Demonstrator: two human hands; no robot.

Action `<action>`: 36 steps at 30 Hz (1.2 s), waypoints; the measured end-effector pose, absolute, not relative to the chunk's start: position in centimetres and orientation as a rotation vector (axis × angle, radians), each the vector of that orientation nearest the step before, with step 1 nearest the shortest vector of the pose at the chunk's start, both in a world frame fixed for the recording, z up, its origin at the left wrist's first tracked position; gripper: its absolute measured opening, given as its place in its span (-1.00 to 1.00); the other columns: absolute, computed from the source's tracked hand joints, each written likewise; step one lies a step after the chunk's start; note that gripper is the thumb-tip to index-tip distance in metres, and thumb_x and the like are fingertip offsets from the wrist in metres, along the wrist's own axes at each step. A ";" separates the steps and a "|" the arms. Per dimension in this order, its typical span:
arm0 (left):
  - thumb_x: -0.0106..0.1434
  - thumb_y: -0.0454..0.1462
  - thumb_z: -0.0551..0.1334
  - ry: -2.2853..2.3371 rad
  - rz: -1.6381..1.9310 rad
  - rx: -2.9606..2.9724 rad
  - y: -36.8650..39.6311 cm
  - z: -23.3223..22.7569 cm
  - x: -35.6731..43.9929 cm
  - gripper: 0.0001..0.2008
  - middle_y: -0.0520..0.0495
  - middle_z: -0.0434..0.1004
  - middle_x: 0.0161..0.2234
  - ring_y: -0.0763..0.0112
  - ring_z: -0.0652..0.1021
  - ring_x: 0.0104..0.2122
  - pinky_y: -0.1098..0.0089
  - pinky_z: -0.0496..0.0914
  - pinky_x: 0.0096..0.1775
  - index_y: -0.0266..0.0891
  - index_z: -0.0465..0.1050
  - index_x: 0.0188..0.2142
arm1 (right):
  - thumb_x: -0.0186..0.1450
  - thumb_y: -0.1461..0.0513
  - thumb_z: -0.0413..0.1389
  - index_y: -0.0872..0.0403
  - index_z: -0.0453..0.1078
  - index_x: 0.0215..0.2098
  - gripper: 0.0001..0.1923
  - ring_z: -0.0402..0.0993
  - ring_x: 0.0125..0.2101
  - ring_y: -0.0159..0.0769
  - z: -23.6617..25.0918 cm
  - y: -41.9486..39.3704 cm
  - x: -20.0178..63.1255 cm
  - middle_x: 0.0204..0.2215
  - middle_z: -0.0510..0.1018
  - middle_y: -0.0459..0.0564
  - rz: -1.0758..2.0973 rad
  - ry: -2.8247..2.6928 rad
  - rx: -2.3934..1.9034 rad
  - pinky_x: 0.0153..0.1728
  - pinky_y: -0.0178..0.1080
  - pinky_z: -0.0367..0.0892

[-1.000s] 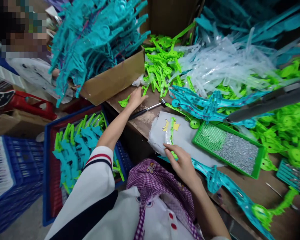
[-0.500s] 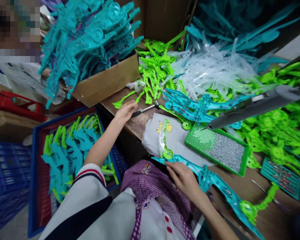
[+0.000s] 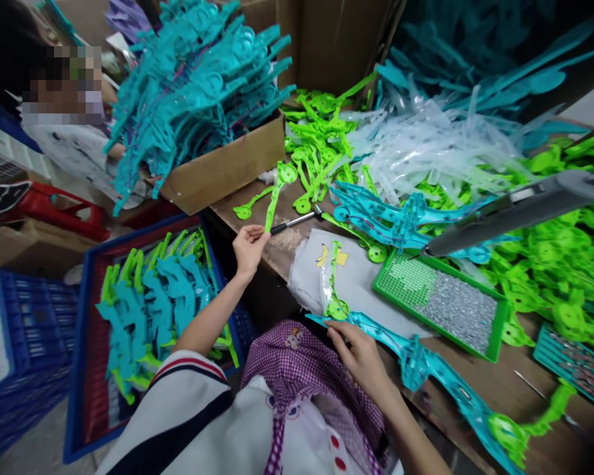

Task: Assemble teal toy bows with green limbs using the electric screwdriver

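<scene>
Green strip (image 3: 275, 196) extends forward from your left hand (image 3: 249, 251), which pinches its near end at the table's (image 3: 288, 240) front edge; your right hand (image 3: 360, 353) is beside the blue part (image 3: 428, 367), grip unclear.

Cloth (image 3: 363, 290): pale grey, yellow printed figure. Left of cloth: held strip (image 3: 276, 196), lime green; crate (image 3: 79, 343), blue, red inside; sleeve (image 3: 188, 389), white with red and navy bands. Right of cloth: tray (image 3: 501, 330), green. Nearside of cloth: apron (image 3: 272, 349), purple-and-white check; frame (image 3: 416, 363), teal. Beyond cloth: heap (image 3: 435, 135), translucent white.
</scene>
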State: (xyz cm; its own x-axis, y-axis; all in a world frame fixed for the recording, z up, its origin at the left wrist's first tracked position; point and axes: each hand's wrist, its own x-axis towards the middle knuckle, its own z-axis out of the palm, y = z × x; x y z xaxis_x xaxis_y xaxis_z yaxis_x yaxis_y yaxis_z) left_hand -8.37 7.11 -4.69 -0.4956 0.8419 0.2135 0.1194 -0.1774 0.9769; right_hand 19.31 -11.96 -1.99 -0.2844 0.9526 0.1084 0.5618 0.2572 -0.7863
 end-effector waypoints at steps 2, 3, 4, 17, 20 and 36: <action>-0.01 -0.26 0.49 1.555 1.736 1.134 6.9 -4.6 -8.5 -0.69 -0.06 0.59 -0.34 0.38 0.63 -0.30 0.35 0.53 -0.17 -0.27 0.45 -0.31 | 0.46 0.17 0.03 -0.02 0.54 -0.05 -0.75 0.66 -0.22 -0.20 -2.3 -12.3 19.5 -0.20 0.70 -0.04 0.839 -1.935 -1.369 -0.16 -0.15 0.51; -0.01 -0.25 0.49 1.554 1.741 1.135 6.7 -4.6 -8.5 -0.68 -0.06 0.59 -0.34 0.38 0.63 -0.30 0.35 0.53 -0.17 -0.27 0.45 -0.31 | 0.46 0.17 0.04 -0.02 0.54 -0.05 -0.75 0.66 -0.22 -0.20 -2.4 -12.5 19.6 -0.20 0.70 -0.04 0.836 -1.933 -1.367 -0.17 -0.15 0.51; -0.01 -0.23 0.49 1.551 1.746 1.130 6.4 -4.5 -8.4 -0.68 -0.06 0.59 -0.34 0.38 0.63 -0.30 0.35 0.53 -0.17 -0.27 0.45 -0.31 | 0.45 0.17 0.04 -0.02 0.54 -0.05 -0.76 0.66 -0.23 -0.21 -2.2 -12.6 19.6 -0.21 0.70 -0.04 0.836 -1.932 -1.367 -0.18 -0.16 0.52; -0.26 -0.29 0.56 1.106 1.015 0.642 -7.0 1.6 -6.0 -0.72 0.03 0.54 -0.57 0.51 0.54 -0.63 0.56 0.44 -0.57 -0.28 0.53 -0.56 | 0.39 0.13 0.16 -0.05 0.35 0.24 -0.55 0.39 0.19 -0.07 3.1 -7.1 19.4 0.15 0.50 0.10 0.418 -2.045 -1.264 0.19 0.08 0.32; -0.24 -0.22 0.57 1.112 1.036 0.558 -6.8 2.0 -6.2 -0.70 0.04 0.54 -0.58 0.53 0.52 -0.65 0.59 0.42 -0.61 -0.26 0.54 -0.57 | 0.44 0.22 0.07 0.01 0.49 0.01 -0.77 0.58 -0.14 -0.21 1.1 -9.6 20.1 -0.16 0.65 0.04 0.528 -1.957 -1.323 -0.07 -0.11 0.46; 0.42 0.02 0.15 0.984 1.170 0.827 5.6 -2.0 3.1 -0.67 -0.01 0.51 -0.36 0.63 0.31 -0.65 0.43 0.29 -0.59 -0.14 0.52 -0.13 | 0.35 0.09 0.19 -0.03 0.53 -0.03 -0.74 0.56 -0.05 -0.15 1.2 -13.3 17.8 -0.09 0.64 0.06 1.039 -1.531 -1.411 0.00 -0.10 0.47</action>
State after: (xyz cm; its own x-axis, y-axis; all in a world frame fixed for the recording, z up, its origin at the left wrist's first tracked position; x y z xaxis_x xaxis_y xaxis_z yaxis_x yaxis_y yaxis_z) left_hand 3.06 5.65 -1.96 0.0974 0.9780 -0.1845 -0.3495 0.2072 0.9137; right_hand 17.81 -13.33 1.21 -0.0661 0.9976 0.0221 0.3480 0.0438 -0.9365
